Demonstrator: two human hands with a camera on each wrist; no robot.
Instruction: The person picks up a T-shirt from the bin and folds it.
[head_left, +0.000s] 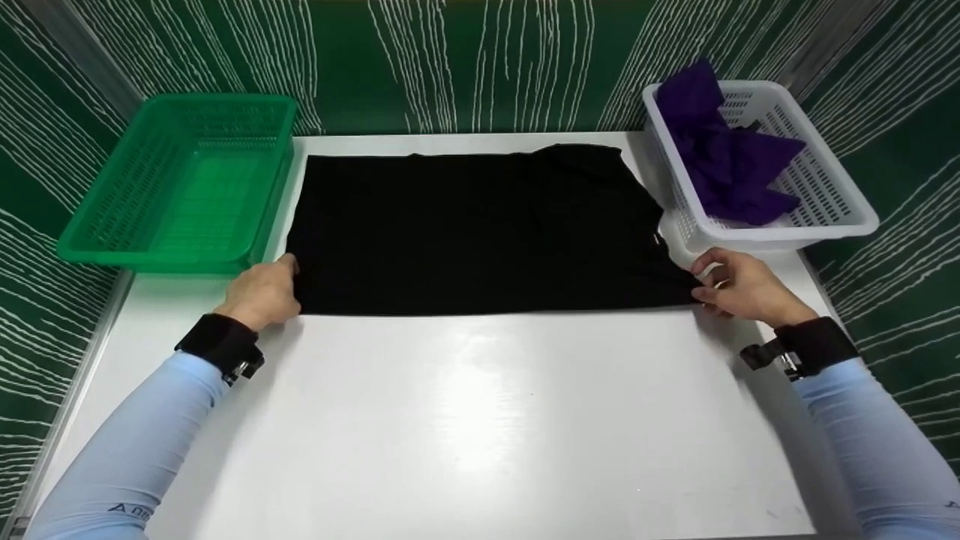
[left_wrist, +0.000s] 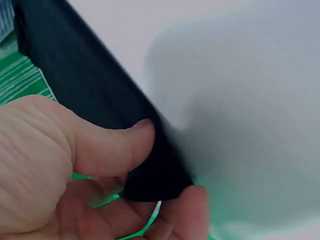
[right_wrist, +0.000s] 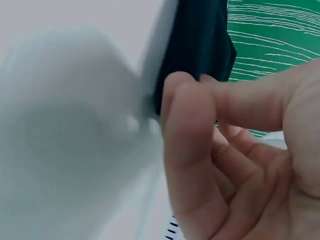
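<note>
A black cloth (head_left: 465, 232), roughly rectangular, lies spread across the back half of the white table, its near edge nearly straight. My left hand (head_left: 264, 295) pinches its near left corner; in the left wrist view the thumb (left_wrist: 117, 150) presses on top of the dark fabric (left_wrist: 95, 70) with the fingers beneath. At the near right corner my right hand (head_left: 742, 287) pinches the edge between thumb and index finger (right_wrist: 192, 135). The cloth's right side runs uneven, with a small white spot on its edge, and a few wrinkles show at the far right.
A green plastic basket (head_left: 266, 225) stands at the back left, beside the cloth. At the back right a white basket (head_left: 840, 180) holds crumpled purple cloth (head_left: 727, 157), one end poking above the rim. Dark green panels with white streaks (head_left: 480, 67) enclose the white table (head_left: 480, 420).
</note>
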